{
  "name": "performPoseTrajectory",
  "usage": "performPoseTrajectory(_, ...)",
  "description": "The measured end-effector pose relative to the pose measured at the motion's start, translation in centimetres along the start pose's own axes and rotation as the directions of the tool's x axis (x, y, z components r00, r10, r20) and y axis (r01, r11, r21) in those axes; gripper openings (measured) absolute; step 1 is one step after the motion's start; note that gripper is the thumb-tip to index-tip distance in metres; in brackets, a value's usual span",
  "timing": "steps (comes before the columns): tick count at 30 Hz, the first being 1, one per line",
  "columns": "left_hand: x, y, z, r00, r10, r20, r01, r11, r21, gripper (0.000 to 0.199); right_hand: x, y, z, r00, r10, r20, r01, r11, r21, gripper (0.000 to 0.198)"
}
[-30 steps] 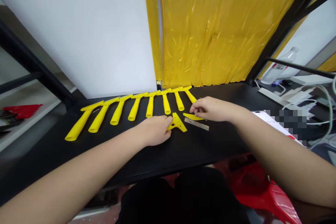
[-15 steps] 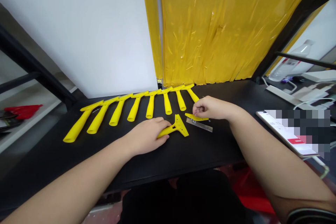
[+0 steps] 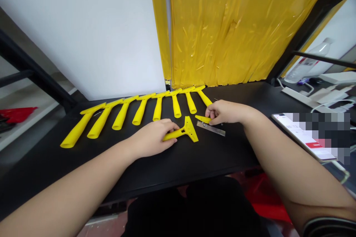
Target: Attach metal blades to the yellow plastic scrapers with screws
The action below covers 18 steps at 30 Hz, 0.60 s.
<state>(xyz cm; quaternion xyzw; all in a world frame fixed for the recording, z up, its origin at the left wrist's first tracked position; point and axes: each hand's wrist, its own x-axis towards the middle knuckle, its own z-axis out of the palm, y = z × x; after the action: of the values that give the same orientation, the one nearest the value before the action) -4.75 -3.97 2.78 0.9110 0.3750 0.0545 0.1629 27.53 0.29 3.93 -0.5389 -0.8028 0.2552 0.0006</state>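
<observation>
My left hand [image 3: 154, 137] is closed around the handle of a yellow scraper [image 3: 190, 129], whose flat head with small holes points right, low over the black tabletop. My right hand [image 3: 225, 113] pinches a small yellow plate [image 3: 202, 119] between thumb and fingers; its right part is hidden by them. Just below that plate lies a thin metal blade [image 3: 213, 129], with tiny metal bits near its left end. Behind both hands, several yellow scrapers [image 3: 139, 111] lie in a row, handles toward me.
The black table [image 3: 178, 166] ends at a front edge close to my body. A phone [image 3: 303, 135] with a lit screen lies to the right. Beyond it are cables, white boxes and a plastic bottle [image 3: 308, 63]. White and yellow sheets [image 3: 236, 37] hang behind; dark frame posts flank the table.
The fingers of my right hand have closed onto the small yellow plate. My left hand keeps its hold on the scraper. The view has shifted slightly.
</observation>
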Motion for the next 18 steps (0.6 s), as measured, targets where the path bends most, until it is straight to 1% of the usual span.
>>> performPoseTrajectory(7,-0.08,-0.07,0.14,0.999,0.011,-0.050,-0.018,0.991,-0.132,0.032,-0.19,-0.52,-0.20,1.000,0.000,-0.005,0.000,1.000,-0.028,0.020)
performPoseTrajectory(9,-0.09,-0.14,0.23,0.998,0.007,-0.063,-0.018,0.982,-0.188,0.033,-0.23,-0.40,-0.25,0.999,-0.022,-0.029,0.021,0.999,-0.038,0.015)
performPoseTrajectory(12,-0.07,-0.32,0.43,0.997,0.008,-0.071,-0.028,0.958,-0.285,0.035,-0.31,-0.17,-0.39,0.993,-0.070,-0.100,0.063,0.995,-0.072,0.007)
performPoseTrajectory(14,-0.06,-0.42,0.57,0.998,0.001,-0.067,-0.024,0.938,-0.346,0.037,-0.42,-0.15,-0.51,0.988,-0.070,-0.135,0.058,0.994,-0.092,0.006)
performPoseTrajectory(16,-0.03,-0.42,0.66,0.998,-0.041,-0.040,0.022,0.916,-0.400,0.041,-0.55,-0.27,-0.62,0.990,-0.039,-0.137,0.024,0.994,-0.107,0.007)
performPoseTrajectory(18,0.03,-0.33,0.71,0.994,-0.104,0.026,0.104,0.873,-0.477,0.045,-0.64,-0.44,-0.70,0.991,0.003,-0.134,-0.020,0.992,-0.127,0.008)
